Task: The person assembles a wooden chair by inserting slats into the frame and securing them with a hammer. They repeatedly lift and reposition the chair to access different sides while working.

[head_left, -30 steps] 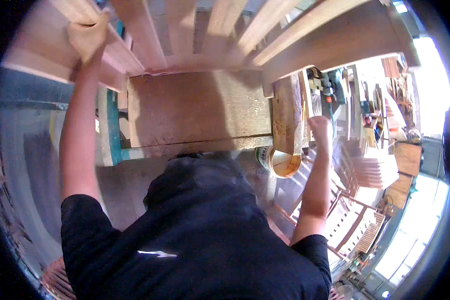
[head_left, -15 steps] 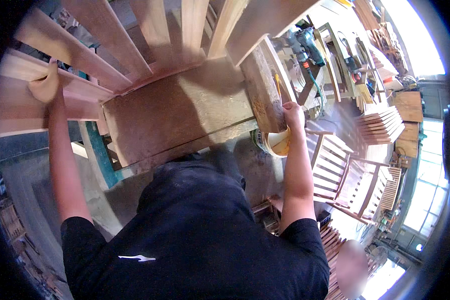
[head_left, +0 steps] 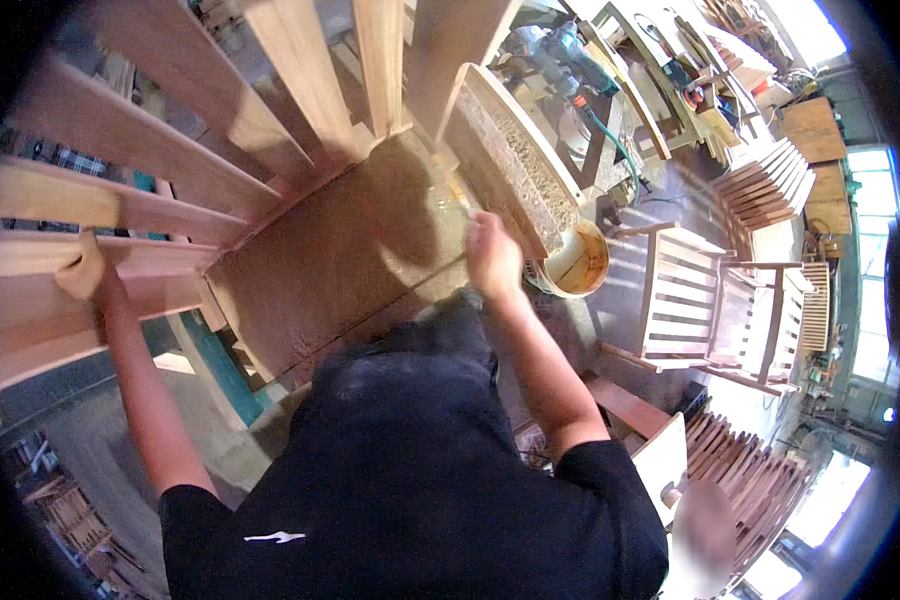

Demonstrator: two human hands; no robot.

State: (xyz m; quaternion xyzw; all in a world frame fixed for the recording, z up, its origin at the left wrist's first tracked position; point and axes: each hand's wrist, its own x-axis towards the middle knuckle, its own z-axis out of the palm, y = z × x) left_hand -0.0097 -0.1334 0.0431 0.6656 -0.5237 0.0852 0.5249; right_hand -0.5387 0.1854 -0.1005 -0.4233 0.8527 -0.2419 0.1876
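Note:
A large unfinished wooden frame with spread slats (head_left: 300,70) stands across the far side of the brown work table (head_left: 310,250). My left hand (head_left: 83,272) is closed on the frame's wide plank (head_left: 40,318) at the left. In the middle, my right hand (head_left: 493,250) is closed around a thin, yellowish stick-like tool (head_left: 458,190); its tip points away from me toward the frame's corner, too blurred to tell its kind. Just right of that hand lies a thick, rough wooden block (head_left: 505,170). Below the block's near end stands a white bucket (head_left: 582,262) stained brown inside.
A green table leg (head_left: 215,370) stands at the left. To the right are a slatted chair (head_left: 685,290), stacked wood slats (head_left: 770,180) and a power tool with a green hose (head_left: 580,60). A person (head_left: 705,540) is at the lower right, near piled wood strips (head_left: 740,460).
My right hand has moved left from beside the block and bucket to over the table, bringing the thin tool along. My left hand stays on the plank. The view has shifted.

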